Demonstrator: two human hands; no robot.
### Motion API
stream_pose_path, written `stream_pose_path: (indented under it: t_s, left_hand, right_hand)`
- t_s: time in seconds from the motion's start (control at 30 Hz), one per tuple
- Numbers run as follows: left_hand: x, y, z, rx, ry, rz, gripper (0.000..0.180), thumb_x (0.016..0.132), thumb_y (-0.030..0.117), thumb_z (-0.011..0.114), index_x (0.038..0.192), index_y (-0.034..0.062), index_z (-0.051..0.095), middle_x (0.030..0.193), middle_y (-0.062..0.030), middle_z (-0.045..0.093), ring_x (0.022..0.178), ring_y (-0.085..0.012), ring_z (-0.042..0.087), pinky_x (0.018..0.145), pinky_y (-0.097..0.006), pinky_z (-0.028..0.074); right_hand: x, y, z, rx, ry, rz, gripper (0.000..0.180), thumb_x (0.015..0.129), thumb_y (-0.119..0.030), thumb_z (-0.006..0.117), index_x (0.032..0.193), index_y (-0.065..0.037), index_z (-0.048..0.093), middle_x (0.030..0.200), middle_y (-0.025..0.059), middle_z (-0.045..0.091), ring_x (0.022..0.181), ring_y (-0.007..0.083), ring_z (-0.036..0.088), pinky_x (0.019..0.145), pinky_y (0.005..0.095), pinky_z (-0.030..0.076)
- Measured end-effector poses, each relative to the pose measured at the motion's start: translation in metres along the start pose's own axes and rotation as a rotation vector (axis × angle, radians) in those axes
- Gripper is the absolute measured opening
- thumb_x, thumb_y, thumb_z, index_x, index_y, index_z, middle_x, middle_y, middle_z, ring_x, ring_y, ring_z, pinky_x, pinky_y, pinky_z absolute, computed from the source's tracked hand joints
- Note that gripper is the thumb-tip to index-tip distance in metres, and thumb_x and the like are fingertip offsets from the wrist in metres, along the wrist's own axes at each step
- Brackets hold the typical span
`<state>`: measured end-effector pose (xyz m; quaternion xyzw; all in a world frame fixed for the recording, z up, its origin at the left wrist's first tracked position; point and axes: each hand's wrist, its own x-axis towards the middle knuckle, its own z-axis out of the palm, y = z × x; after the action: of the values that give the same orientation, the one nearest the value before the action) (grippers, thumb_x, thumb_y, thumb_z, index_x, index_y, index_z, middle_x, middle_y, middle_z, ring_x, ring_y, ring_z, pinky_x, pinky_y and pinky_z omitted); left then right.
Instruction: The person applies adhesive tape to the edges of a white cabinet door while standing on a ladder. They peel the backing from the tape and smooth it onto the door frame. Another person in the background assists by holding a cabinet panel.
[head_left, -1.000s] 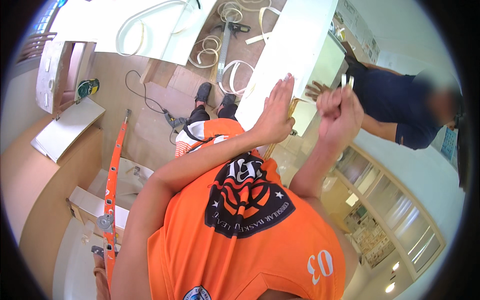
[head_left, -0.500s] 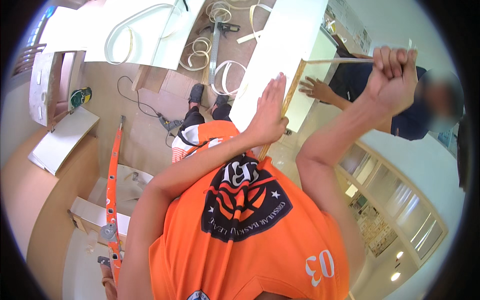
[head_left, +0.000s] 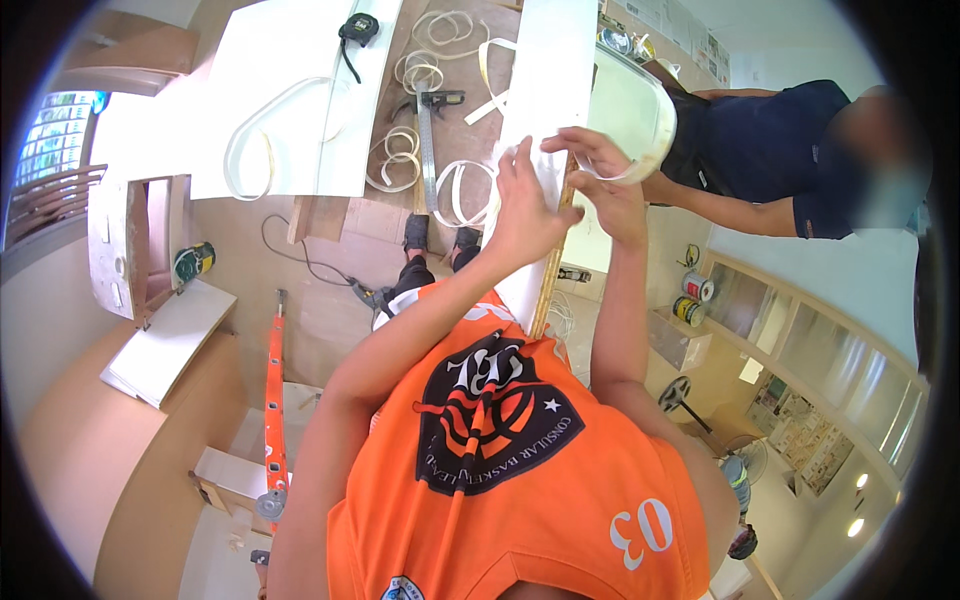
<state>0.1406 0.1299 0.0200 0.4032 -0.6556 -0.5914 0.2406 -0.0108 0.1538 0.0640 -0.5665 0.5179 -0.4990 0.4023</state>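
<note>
Strip (head_left: 664,130) of narrow white material, arched to the right of a long white panel (head_left: 550,80), its near end reaching the right hand (head_left: 618,205). The panel's brown edge (head_left: 547,290) faces right and runs toward the wearer's orange shirt (head_left: 480,470). Left hand (head_left: 527,215): laid on the panel's white face, fingers extended and released, thumb spread out toward the brown edge. Right hand: fingers curved over the edge, with the strip passing into the space between thumb and forefinger; whether they pinch it firmly cannot be told. A co-worker's forearm (head_left: 735,207) lies just beyond the right hand. Further strips (head_left: 400,165) are coiled on the floor near a metal square (head_left: 427,150).

Handling notes, by judgement: the left palm serves best as a steady weight on the panel, its thumb kept as a feeler for the edge line. The right hand should keep the strip flat and free of twist, guiding it with light, even pressure near the edge. The springy loop probably wants slack, since a sharp bend could kink it or pull its end askew.
</note>
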Motion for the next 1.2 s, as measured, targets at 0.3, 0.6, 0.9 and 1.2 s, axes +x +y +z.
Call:
stream_pose_path:
  t_s: [0.3, 0.6, 0.9, 1.2]
  left_hand:
    - [0.059, -0.024, 0.026, 0.175, 0.058, 0.408, 0.064, 0.075, -0.003, 0.068, 0.135, -0.0019, 0.048, 0.145, -0.0304, 0.041, 0.139, -0.0469, 0.037, 0.118, -0.051, 0.031]
    - [0.072, -0.02, 0.016, 0.044, 0.174, 0.441, 0.094, 0.077, 0.006, 0.072, 0.154, -0.0053, 0.02, 0.107, -0.0146, 0.065, 0.101, -0.0293, 0.063, 0.095, -0.034, 0.048]
    - [0.069, -0.024, -0.023, 0.059, -0.01, 0.299, 0.09, 0.075, -0.006, 0.061, 0.152, -0.0126, 0.015, 0.127, -0.0362, 0.055, 0.114, -0.0446, 0.06, 0.093, -0.042, 0.05]
    - [0.077, 0.007, -0.004, 0.023, -0.003, -0.026, 0.082, 0.083, 0.002, 0.06, 0.155, -0.0037, 0.022, 0.136, -0.0354, 0.051, 0.123, -0.049, 0.052, 0.098, -0.05, 0.048]
  right_hand:
    - [0.004, 0.013, 0.002, 0.096, 0.062, -0.003, 0.027, 0.096, -0.022, 0.063, 0.103, 0.004, 0.068, 0.103, 0.0172, 0.069, 0.106, 0.0256, 0.062, 0.112, 0.0448, 0.038]
    - [0.009, -0.004, -0.009, 0.165, -0.242, -0.148, 0.06, 0.09, -0.058, 0.062, 0.1, 0.0, 0.072, 0.095, 0.0088, 0.07, 0.099, 0.0224, 0.065, 0.122, 0.0477, 0.02]
    - [0.035, 0.003, 0.036, 0.452, 0.166, -0.107, 0.048, 0.107, -0.039, 0.044, 0.086, 0.001, 0.06, 0.079, 0.0063, 0.057, 0.074, 0.0186, 0.051, 0.081, 0.0371, 0.047]
    - [0.057, -0.03, 0.024, 0.291, 0.434, 0.102, 0.041, 0.108, -0.031, 0.049, 0.081, -0.001, 0.058, 0.07, 0.002, 0.053, 0.056, 0.0087, 0.04, 0.053, 0.0239, 0.035]
